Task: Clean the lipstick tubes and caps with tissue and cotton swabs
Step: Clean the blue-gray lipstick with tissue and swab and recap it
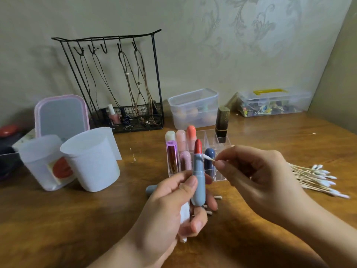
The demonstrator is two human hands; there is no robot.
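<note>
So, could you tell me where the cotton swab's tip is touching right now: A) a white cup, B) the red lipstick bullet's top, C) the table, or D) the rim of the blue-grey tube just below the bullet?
D: the right hand pinches the cotton swab, whose white tip meets the rim of the blue-grey tube held by the left hand.

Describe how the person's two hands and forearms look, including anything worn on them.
Both are bare: the left hand and right hand show no gloves, rings, watch or bracelets, and no sleeves reach the visible forearms. The fingernails are short and look unpainted. No markings show.
</note>
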